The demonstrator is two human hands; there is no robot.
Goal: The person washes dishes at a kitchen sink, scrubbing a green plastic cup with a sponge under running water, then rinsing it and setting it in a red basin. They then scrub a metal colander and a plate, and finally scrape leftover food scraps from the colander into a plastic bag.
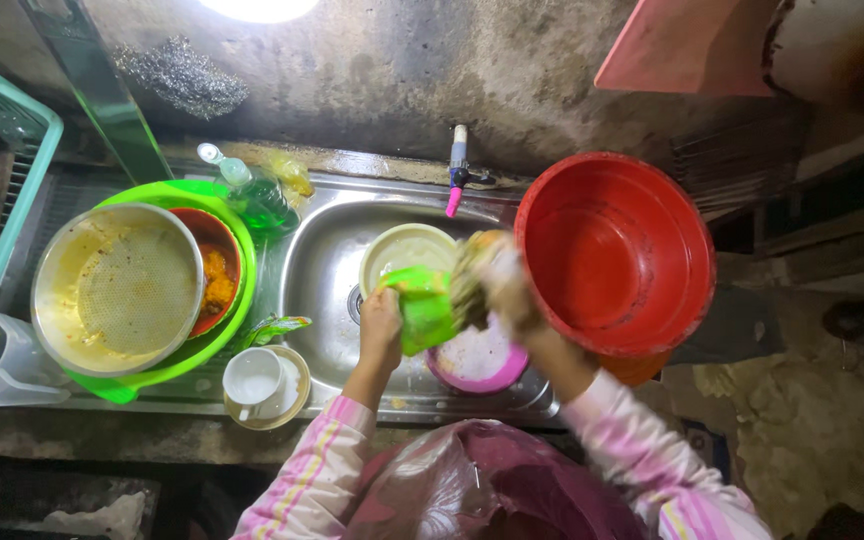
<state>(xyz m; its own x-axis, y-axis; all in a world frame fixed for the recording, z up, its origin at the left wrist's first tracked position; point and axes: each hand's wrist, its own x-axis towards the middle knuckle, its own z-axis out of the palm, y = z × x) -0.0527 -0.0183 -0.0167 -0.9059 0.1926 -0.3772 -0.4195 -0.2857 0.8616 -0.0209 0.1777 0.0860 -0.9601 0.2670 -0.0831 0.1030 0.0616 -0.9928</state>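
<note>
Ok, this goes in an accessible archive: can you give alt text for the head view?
Over a steel sink, the left hand holds a green cup while the blurred right hand scrubs it with a sponge. A red basin sits right; dirty bowls in a green tub left.

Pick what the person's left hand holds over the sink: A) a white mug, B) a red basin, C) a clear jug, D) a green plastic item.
D: the left hand grips a green plastic item above the sink, while the right hand scrubs it.
</note>
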